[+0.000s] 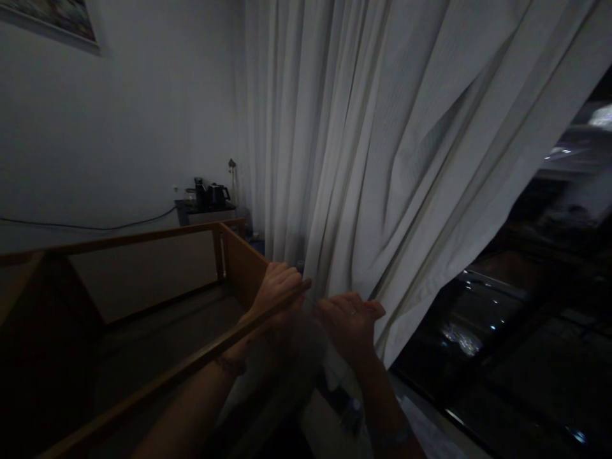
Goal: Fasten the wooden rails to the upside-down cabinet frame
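I see the left hand (280, 284) closed in a fist at the lower edge of the white curtain (382, 159), just above the wooden rail (191, 366). The right hand (351, 319) is beside it, fingers curled against the curtain fabric; whether it pinches the cloth I cannot tell. The curtain hangs drawn leftward, exposing a dark window (526, 287). A kettle (216, 193) stands on a far side table (205, 210).

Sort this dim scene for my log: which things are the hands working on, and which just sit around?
In hand: left hand, right hand, white pleated fabric curtain.

Around: brown wooden frame, black kettle on dark side table, framed picture.
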The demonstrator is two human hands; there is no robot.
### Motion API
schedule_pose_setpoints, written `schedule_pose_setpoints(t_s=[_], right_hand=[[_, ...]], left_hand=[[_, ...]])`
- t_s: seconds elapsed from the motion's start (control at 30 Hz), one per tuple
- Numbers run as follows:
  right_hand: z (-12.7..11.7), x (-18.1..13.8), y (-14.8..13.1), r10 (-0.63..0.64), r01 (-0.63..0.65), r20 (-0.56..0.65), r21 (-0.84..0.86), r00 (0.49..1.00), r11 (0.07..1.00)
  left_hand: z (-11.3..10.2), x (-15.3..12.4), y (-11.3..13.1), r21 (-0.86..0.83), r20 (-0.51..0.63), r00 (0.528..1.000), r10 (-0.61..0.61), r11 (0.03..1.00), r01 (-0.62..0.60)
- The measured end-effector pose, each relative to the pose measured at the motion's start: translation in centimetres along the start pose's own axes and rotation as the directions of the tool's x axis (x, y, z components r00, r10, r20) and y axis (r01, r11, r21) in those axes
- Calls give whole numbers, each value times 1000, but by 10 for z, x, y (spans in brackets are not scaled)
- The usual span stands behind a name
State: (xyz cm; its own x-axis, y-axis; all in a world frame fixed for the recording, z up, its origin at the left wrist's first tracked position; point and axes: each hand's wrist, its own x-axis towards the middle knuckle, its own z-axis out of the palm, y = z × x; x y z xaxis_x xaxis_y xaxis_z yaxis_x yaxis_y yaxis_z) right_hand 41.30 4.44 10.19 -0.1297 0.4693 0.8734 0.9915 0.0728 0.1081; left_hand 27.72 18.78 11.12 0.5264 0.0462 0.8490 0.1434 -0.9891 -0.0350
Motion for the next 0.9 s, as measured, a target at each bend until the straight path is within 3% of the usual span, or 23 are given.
schedule_pose_setpoints(t_s=[0.27,0.33,0.4,0.43,0.47,0.53,0.57,0.63,0.73,0.8,0.9], right_hand=[[-8,7,-4,-40,40,22,2,999,999],[-7,8,-8,41,-42,5,60,999,997],[-4,8,-15,219,-224,49,245,975,943],[-1,7,-19,336,-356,122,377,934,855],[3,6,-22,438,-494,236,514,867,701],[11,2,-28,536,-697,497,663,682,273],[15,0,-30,533,-731,580,673,616,113],[20,-4,-32,525,-741,647,670,554,-43],[21,-5,-32,530,-725,655,681,539,-104],[20,-4,-32,519,-724,655,683,550,-95],[18,-4,-28,562,-705,544,702,623,102]], left_hand=[[1,-1,0,-7,-32,999,17,1000,-18],[1,0,1,-41,-45,999,4,999,-6],[1,-1,1,-89,-62,997,-39,996,33],[1,-1,1,-109,-76,995,-63,993,54],[1,-2,1,-124,-89,992,-86,989,75],[3,-5,0,-141,-125,985,-118,985,100],[4,-6,-1,-148,-139,983,-123,984,103],[6,-7,-3,-154,-136,982,-133,982,111],[7,-7,-4,-136,-111,984,-141,983,126],[6,-7,-4,-126,-106,985,-136,984,123],[5,-6,-4,-144,-87,988,-130,983,117]])
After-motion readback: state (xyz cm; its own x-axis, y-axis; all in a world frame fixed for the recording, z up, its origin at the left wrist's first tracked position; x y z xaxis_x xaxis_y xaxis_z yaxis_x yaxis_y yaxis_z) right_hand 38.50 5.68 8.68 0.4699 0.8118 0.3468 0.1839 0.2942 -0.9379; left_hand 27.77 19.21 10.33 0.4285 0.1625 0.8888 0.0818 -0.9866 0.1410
